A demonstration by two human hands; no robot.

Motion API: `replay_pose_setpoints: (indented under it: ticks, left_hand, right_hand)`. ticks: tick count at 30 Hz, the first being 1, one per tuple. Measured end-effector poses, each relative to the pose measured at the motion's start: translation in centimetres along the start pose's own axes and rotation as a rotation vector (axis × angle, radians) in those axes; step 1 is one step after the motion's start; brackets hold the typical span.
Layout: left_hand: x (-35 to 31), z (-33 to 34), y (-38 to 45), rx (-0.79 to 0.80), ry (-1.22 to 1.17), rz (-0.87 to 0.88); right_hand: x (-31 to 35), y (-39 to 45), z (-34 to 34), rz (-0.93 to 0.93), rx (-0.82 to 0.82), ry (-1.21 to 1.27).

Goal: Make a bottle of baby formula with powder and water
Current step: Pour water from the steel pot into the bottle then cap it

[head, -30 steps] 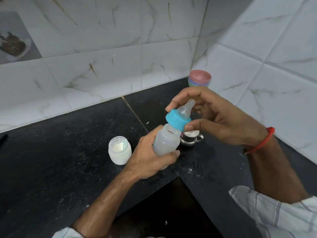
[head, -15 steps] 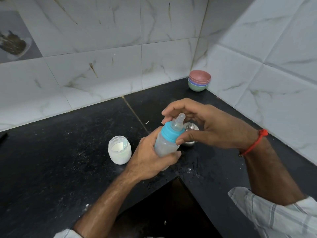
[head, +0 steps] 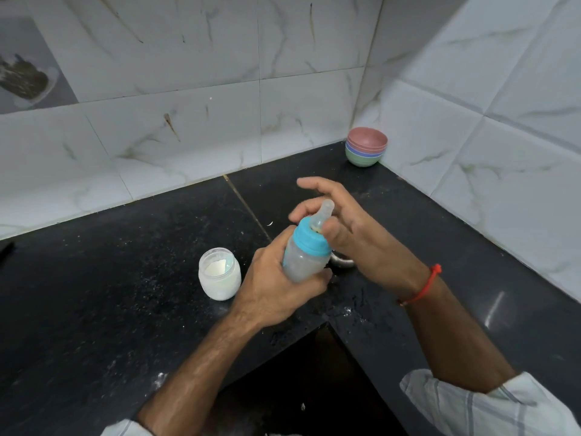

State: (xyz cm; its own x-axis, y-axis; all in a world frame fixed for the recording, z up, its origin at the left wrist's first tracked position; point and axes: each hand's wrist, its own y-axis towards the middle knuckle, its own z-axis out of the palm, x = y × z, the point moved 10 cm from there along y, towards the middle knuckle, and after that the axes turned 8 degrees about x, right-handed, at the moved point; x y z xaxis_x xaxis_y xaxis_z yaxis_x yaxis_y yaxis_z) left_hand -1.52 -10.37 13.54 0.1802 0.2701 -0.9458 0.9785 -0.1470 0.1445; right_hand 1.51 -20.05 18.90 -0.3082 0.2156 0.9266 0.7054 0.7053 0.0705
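A translucent baby bottle (head: 303, 264) with a blue screw cap (head: 309, 242) and a clear nipple (head: 324, 214) is held tilted above the black counter (head: 110, 278). My left hand (head: 270, 287) wraps around the bottle's body. My right hand (head: 361, 243) is at the cap, with the thumb on its near side, a curled finger behind it and the index finger lifted away. An open glass jar of white powder (head: 220, 273) stands just left of my left hand.
A small steel cup (head: 342, 261) sits on the counter behind the bottle, mostly hidden by my right hand. Stacked coloured bowls (head: 366, 146) stand in the far corner against the tiled walls. The counter's inner corner edge (head: 325, 322) lies below my hands.
The bottle came down closer to the counter. My right hand turned on the cap and its fingers spread. My left hand kept its hold on the bottle.
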Motion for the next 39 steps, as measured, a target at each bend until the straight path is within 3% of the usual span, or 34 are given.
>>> replay_pose_setpoints:
  ticks: [3,6,12,19,23,27,29,33,35,37,39]
  left_hand:
    - [0.5,-1.2,0.1,-0.071,-0.005,-0.009]
    - [1.3,-2.5,0.0,-0.162,-0.009,-0.033]
    - [2.4,-3.7,0.1,-0.227,-0.001,-0.064]
    - [3.1,-2.5,0.6,-0.191,-0.021,-0.089]
    - [3.6,-3.6,0.4,-0.221,0.008,-0.113]
    - [3.3,-2.4,0.5,-0.127,-0.064,-0.100]
    - [3.2,-1.5,0.7,-0.029,-0.146,-0.080]
    - [1.7,2.1,0.5,0.262,-0.126,-0.028]
    - [1.0,2.2,0.7,0.227,-0.112,-0.046]
    - [1.1,0.3,1.0,0.062,0.015,-0.105]
    - [0.7,-1.5,0.8,-0.070,0.241,-0.141]
  right_hand:
    - [-0.4,-1.3,1.0,-0.028,0.070,0.273]
    - [-0.5,-2.7,0.7,-0.027,0.040,0.323]
    - [-1.8,-3.6,-3.0,-0.068,-0.376,0.348]
    - [-1.6,-0.9,2.4,-0.023,-0.093,0.434]
    - [-1.6,-1.0,2.0,-0.044,-0.162,0.369]
    - [-2.8,-0.8,-0.5,-0.042,-0.299,0.211]
    - [-2.8,-0.1,-0.7,-0.061,-0.218,0.225]
    - [-0.6,1.9,2.2,-0.168,0.166,0.324]
    - [0.2,2.7,3.1,-0.225,0.209,0.325]
    - [0.0,3.2,2.8,-0.200,0.042,0.410]
    - [-1.3,2.9,2.0,-0.140,-0.249,0.501]
